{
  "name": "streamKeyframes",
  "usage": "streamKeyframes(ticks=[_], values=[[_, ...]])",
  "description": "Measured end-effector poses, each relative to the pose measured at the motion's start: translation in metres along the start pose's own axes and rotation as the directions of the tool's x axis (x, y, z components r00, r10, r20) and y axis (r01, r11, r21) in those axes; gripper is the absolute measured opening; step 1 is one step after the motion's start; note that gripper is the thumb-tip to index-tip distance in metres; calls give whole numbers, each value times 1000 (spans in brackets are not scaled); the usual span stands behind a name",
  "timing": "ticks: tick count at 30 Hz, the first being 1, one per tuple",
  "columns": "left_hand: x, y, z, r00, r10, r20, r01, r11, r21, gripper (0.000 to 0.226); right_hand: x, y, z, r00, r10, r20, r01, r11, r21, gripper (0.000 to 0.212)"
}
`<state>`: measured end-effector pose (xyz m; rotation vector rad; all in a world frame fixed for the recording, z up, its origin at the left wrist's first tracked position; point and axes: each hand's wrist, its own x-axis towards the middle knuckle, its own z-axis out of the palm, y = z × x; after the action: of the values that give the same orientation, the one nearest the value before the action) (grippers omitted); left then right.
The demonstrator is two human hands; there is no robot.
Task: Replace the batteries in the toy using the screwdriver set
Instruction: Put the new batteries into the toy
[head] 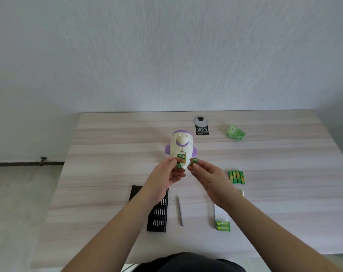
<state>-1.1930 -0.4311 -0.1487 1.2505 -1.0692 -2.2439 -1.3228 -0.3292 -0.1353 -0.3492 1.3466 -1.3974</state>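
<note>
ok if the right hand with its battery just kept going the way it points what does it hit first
Probably the toy: the right hand points its battery up-left toward the open battery compartment, close by. Depth is unclear from this one view.

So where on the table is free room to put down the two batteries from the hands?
Free patches: the left side of the table, left of the toy and the bit case; also the far right, beyond the loose batteries. Crowded: the near middle, between case, screwdriver and battery pack.
</note>
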Motion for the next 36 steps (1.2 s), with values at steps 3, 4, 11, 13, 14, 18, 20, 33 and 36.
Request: streamKeyframes(ticks=[3, 4, 11, 13, 14, 18, 20, 33, 36], values=[[3, -7, -5, 998, 67, 20, -68, 993, 100, 22, 3, 3, -5, 998, -30, -52, 18, 977, -211, 26], [3, -10, -6, 995, 100, 25, -102, 985, 138, 25, 5, 4, -6, 995, -50, -90, 25, 964, -264, 23], [12, -14, -15, 941, 336, -25, -269, 793, 546, 13, 26, 11, -6, 971, -209, -117, 140, 893, -427, 20], [16, -14, -17, 896, 444, -9, -325, 670, 668, 16, 30, 12, -5, 963, -234, -132, 151, 878, -454, 17], [18, -14, -17, 871, 492, 4, -356, 626, 694, 16, 32, 13, -4, 960, -245, -138, 154, 869, -470, 15], [23, -12, -19, 794, 604, 61, -455, 526, 719, 19, 39, 13, -1, 946, -292, -142, 150, 782, -605, 12], [26, -11, -20, 774, 629, 81, -476, 492, 729, 22, 41, 14, 0, 938, -321, -127, 169, 749, -641, 13], [32, -13, -18, 738, 643, 204, -472, 276, 838, 26, 49, 26, 0, 874, -484, 44, 284, 434, -855, 23], [35, -15, -20, 696, 671, 257, -469, 153, 870, 26, 53, 29, -2, 850, -522, 68, 290, 356, -889, 23]])
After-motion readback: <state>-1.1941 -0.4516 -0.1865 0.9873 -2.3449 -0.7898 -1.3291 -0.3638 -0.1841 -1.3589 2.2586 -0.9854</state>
